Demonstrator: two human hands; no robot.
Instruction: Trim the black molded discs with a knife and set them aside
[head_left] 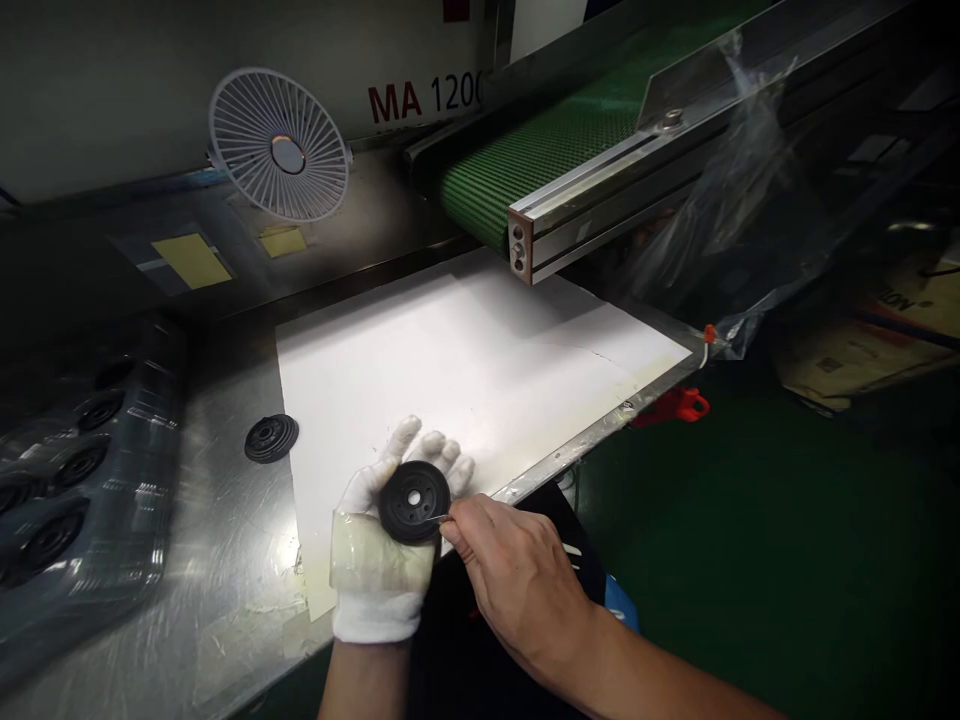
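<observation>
My left hand (386,545) wears a white glove with tape round the palm and holds a black round disc (413,500) with a centre hole, fingers curled behind it. My bare right hand (510,575) pinches a thin metal tool (437,518) whose tip touches the disc's lower right rim. Both hands hover over the near edge of a white sheet (465,350) on the metal table (217,540). A second black disc (271,438) lies on the table left of the sheet.
A clear plastic tray (82,470) with several black discs sits at the left. A white fan (279,143) stands at the back. A green conveyor belt (547,150) ends above the sheet. Plastic film (735,190), cardboard boxes (870,340) and a red clamp (675,405) lie right.
</observation>
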